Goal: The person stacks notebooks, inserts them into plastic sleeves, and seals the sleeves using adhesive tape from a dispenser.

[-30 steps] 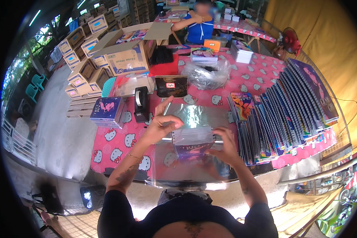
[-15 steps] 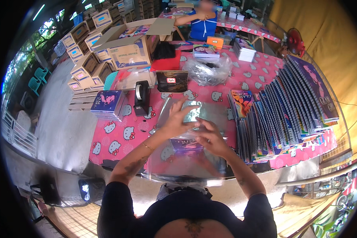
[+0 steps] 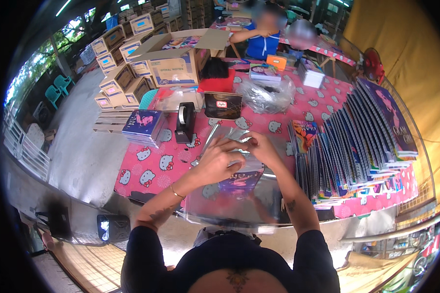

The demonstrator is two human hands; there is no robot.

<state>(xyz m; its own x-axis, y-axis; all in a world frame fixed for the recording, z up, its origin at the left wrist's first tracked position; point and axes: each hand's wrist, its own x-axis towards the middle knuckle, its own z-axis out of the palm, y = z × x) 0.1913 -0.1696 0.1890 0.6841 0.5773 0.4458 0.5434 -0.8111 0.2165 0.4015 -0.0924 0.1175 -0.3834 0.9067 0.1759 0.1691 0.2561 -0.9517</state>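
Observation:
A purple notebook (image 3: 242, 181) lies before me at the table's near edge, with a clear plastic sheet (image 3: 208, 207) spread around it. Over the notebook's far part, my left hand (image 3: 219, 160) is open, fingers apart and slightly bent, palm down above the plastic. Close beside its fingertips, my right hand (image 3: 261, 147) is closed in a pinch; whatever sits between its fingers is too small to make out. Beyond both hands stands a black tape dispenser (image 3: 185, 124) with a roll in it. The hands partly cover the notebook.
Spiral notebooks (image 3: 347, 141) stand in a long fanned row at right. A small notebook stack (image 3: 143, 128) is at left. Farther back are a dark pouch (image 3: 223, 106), bundled clear plastic (image 3: 267, 95) and an open carton (image 3: 173, 69). A person (image 3: 264, 39) sits across the table.
My right hand has moved up and away, its fingers now pinched together. My left hand has dropped slightly nearer, uncovering less of the far plastic. The whole view has shifted a little.

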